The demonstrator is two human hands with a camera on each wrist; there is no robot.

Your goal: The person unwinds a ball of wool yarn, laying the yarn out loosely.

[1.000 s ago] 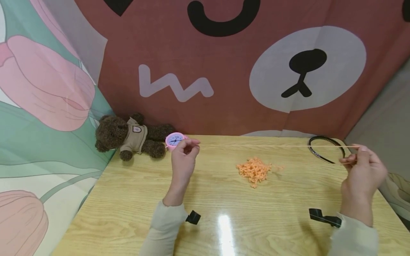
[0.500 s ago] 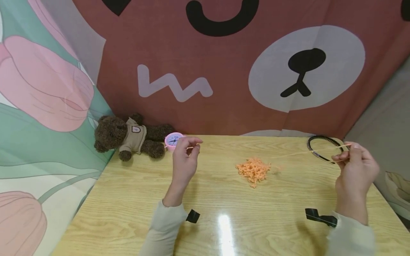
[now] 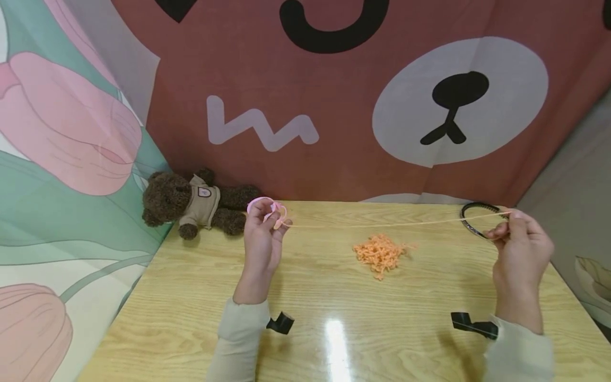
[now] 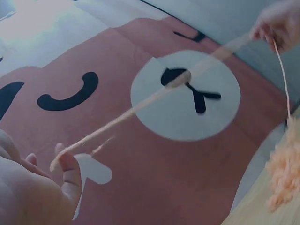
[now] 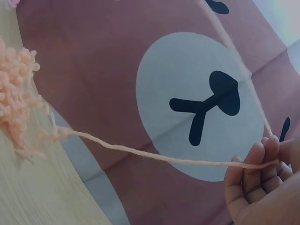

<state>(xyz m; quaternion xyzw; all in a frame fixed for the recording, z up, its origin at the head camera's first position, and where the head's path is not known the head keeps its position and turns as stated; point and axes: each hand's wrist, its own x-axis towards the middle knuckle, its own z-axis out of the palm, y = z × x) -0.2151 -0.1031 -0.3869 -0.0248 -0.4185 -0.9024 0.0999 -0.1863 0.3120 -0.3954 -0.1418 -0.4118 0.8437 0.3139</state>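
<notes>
A thin orange yarn strand stretches between my two hands above the table. My left hand is in front of the pink alarm clock, the yarn bent round a digit at its tip; a short loose end shows beside it in the left wrist view. On the right, my right hand pinches the yarn between thumb and fingers. From there a second length of yarn sags to the curly heap of orange yarn on the tabletop.
Beyond my left hand a brown teddy bear in a beige shirt lies at the back left. A black headband rests at the back right. The wooden table ends at a brown bear-face cloth.
My left hand has dipped and turned, its fingers parting round the yarn. The right hand has come inward to the left. The strand briefly slackened and now spans between the hands again.
</notes>
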